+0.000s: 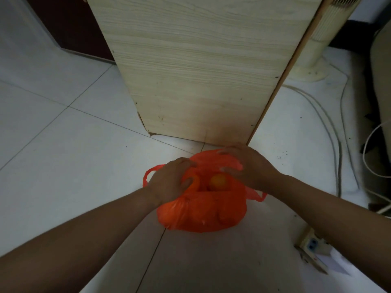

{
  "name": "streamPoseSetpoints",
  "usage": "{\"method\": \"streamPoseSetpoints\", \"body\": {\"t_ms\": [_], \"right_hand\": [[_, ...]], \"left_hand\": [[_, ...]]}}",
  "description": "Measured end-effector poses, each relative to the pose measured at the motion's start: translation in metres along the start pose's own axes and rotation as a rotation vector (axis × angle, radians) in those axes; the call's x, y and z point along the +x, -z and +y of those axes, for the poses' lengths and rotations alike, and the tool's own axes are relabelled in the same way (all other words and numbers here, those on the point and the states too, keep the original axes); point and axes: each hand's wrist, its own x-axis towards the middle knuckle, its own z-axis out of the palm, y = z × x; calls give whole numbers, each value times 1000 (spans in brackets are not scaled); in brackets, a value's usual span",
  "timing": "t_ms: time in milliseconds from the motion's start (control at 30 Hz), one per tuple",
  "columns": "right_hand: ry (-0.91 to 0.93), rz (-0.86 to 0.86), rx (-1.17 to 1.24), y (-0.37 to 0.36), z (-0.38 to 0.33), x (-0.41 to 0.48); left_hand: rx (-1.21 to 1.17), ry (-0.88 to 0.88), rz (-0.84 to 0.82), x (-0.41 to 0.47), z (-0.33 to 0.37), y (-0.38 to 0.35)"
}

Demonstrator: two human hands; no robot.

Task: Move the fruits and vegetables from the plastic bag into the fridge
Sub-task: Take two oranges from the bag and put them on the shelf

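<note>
Both hands, left hand (169, 178) and right hand (245, 166), grip and spread the mouth of the plastic bag (201, 210); next, lifting out the orange fruit (219, 181) inside.

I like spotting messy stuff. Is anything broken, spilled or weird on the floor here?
Nothing spilled. The orange plastic bag sits whole on the white tiled floor, both hands at its mouth. But the wooden cabinet is chipped at its bottom left corner, dark specks dot the tiles to the right, and loose white cables trail there.
</note>
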Motion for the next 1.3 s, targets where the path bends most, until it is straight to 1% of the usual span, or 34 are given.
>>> {"method": "streamPoseSetpoints", "body": {"t_ms": [67, 133, 300, 500, 600, 667, 767, 833, 900, 1000, 1100, 1233, 1300], "right_hand": [[20, 12, 38, 2, -1, 0], [28, 22, 94, 1, -3, 1], [17, -50, 156, -10, -9, 5], [77, -92, 126, -28, -21, 20], [82, -125, 14, -30, -18, 27], [15, -206, -44, -32, -6, 26], [-124, -367, -71, -38, 20, 17], [-208, -411, -44, -41, 33, 8], [-268, -433, -1, -44, 41, 2], [-310, -474, 39, -50, 44, -6], [-333, -496, 88, -58, 44, -11], [-342, -485, 152, -52, 43, -19], [-322, -469, 139, -47, 42, -23]], "left_hand": [[-46, 56, 10, -5, -2, -3], [-37, 80, -1, -11, -6, -4], [11, 174, -99, -21, -23, -12], [-239, 237, -146, -40, -31, -27], [-325, 230, -184, -46, -38, -30], [-366, 230, -182, -43, -40, -27], [-240, 216, -91, -35, -39, -22], [-214, 172, -40, -28, -35, -21], [-215, 158, -43, -21, -30, -25], [-222, 203, -127, -11, -24, -32], [-285, 257, -188, -6, -24, -37], [-369, 309, -279, -2, -24, -42], [-407, 339, -299, 2, -21, -44]]}}
